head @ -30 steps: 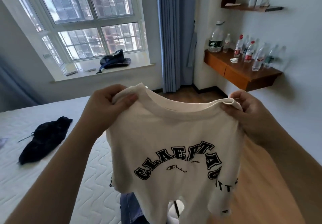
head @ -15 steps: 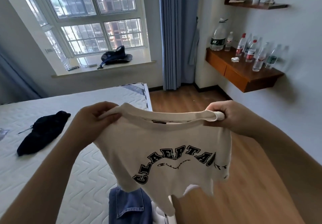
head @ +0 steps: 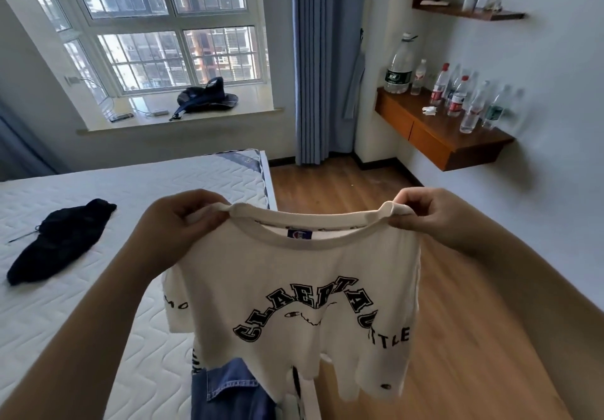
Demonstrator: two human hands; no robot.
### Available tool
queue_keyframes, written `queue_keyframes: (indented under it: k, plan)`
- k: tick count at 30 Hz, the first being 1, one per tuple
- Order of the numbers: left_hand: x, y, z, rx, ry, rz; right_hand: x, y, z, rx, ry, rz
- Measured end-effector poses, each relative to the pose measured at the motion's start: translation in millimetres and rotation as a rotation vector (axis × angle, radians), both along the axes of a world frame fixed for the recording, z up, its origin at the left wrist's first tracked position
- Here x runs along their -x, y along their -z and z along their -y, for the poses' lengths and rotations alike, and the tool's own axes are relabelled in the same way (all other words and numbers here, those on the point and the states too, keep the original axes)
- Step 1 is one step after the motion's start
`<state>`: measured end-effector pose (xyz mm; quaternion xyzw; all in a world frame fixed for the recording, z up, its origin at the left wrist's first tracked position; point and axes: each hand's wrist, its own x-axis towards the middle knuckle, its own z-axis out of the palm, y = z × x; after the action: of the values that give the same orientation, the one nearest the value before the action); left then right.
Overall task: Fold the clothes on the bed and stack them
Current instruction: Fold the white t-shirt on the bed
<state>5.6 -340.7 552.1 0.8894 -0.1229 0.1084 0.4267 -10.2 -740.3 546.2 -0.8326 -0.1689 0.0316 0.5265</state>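
Holding a cream T-shirt [head: 304, 289] up by its shoulders, the person stands at the corner of the bed [head: 98, 190]. The left hand [head: 178, 223] pinches the fabric beside the collar on one side, fingers curled round the cloth, and the right hand [head: 431, 213] pinches the other side in the same way. The shirt hangs in the air between them with its front toward the camera, black arched lettering across the chest and a small blue label inside the neck. Its hem drapes over a blue denim garment [head: 228, 390] lying on the near edge of the bed. A dark garment [head: 58, 243] lies crumpled on the mattress, well apart to the left. A wooden worktop [head: 434, 132] on the wall to the right carries several plastic bottles [head: 457, 96], and a dark bag [head: 206, 94] sits on the windowsill.
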Motion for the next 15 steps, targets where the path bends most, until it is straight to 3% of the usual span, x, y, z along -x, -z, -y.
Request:
queue_keyframes:
  k: [7, 15]
  plan:
    - [-16, -6, 46, -0.166, -0.151, 0.063, -48, 10, 22, 0.077, 0.179, 0.211]
    - [-43, 9, 125, -0.119, -0.375, 0.029, -118, 21, 91, -0.059, 0.063, 0.119]
